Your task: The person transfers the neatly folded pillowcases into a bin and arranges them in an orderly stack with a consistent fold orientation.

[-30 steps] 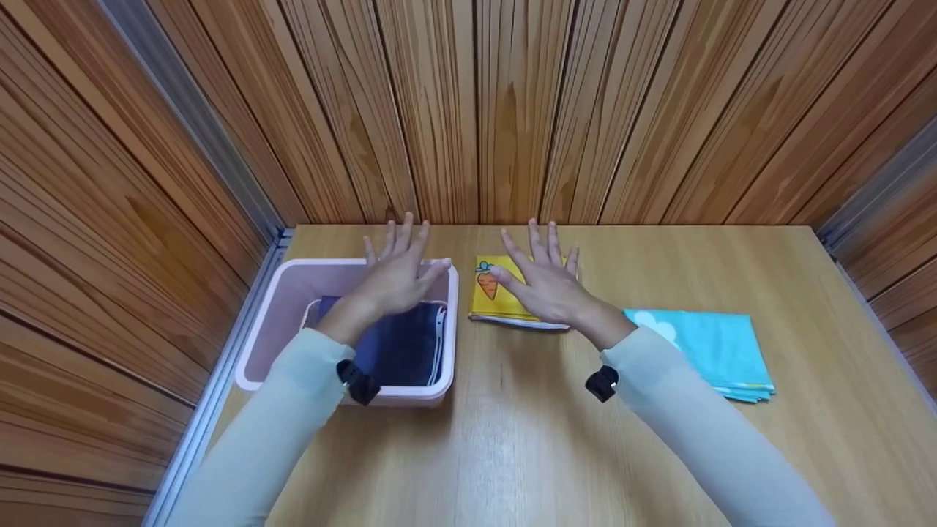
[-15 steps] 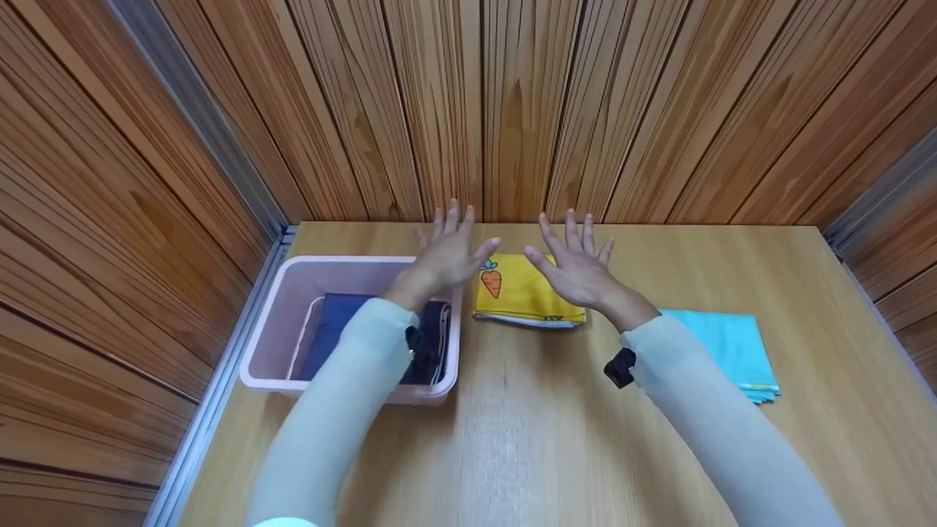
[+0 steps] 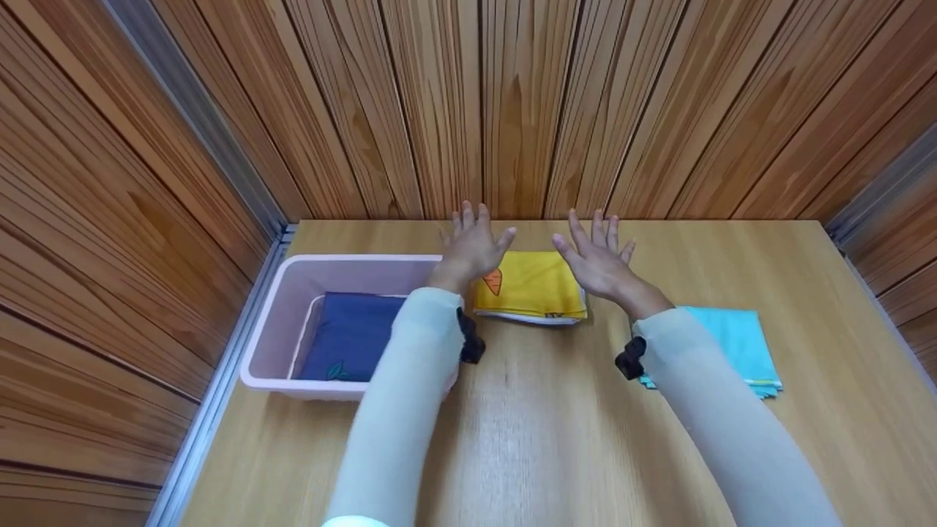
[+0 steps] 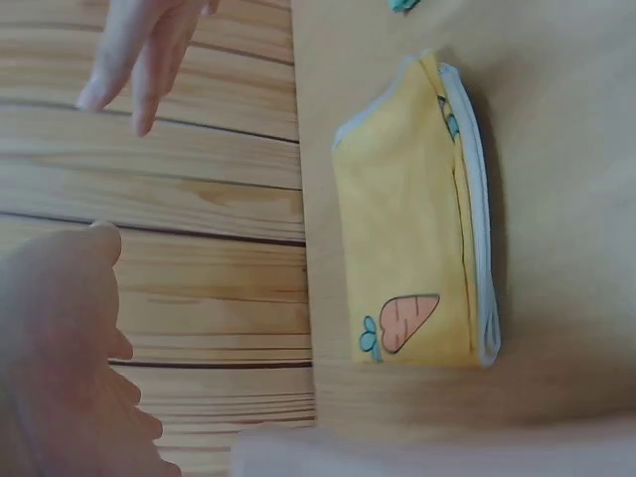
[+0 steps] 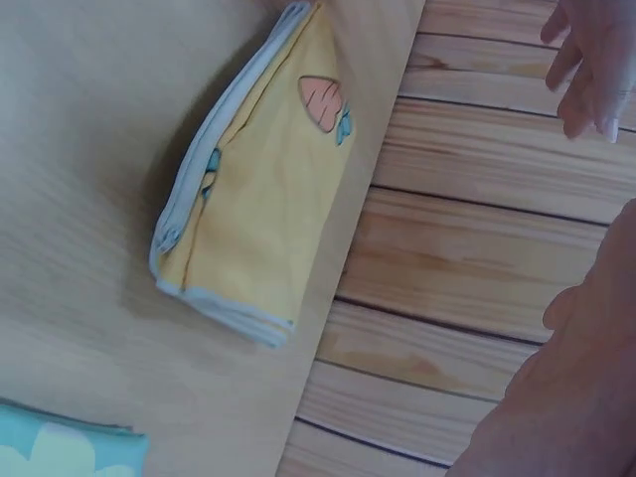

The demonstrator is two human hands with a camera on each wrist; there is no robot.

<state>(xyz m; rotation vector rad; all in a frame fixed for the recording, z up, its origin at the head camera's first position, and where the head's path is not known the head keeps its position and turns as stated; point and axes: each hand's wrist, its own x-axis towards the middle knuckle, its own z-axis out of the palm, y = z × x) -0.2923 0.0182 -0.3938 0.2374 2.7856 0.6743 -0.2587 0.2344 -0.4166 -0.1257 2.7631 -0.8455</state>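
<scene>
A folded yellow cloth with a carrot print lies near the back of the table. Above its left end my left hand hovers, fingers spread and holding nothing. My right hand is over its right end, also spread and with nothing in it. Both wrist views show the yellow cloth lying apart from the hands, with its pale edging stacked in layers. At the right, a folded turquoise cloth is partly hidden by my right sleeve. Folded dark blue cloth lies inside a pink bin.
The pink bin stands at the table's left, its right side hidden behind my left sleeve. A wood-plank wall rises along the back edge of the wooden table, with another plank wall at the left.
My left hand has moved right, from over the pink bin to over the yellow cloth. My right hand has shifted right across the same cloth. The cloths and bin have stayed put.
</scene>
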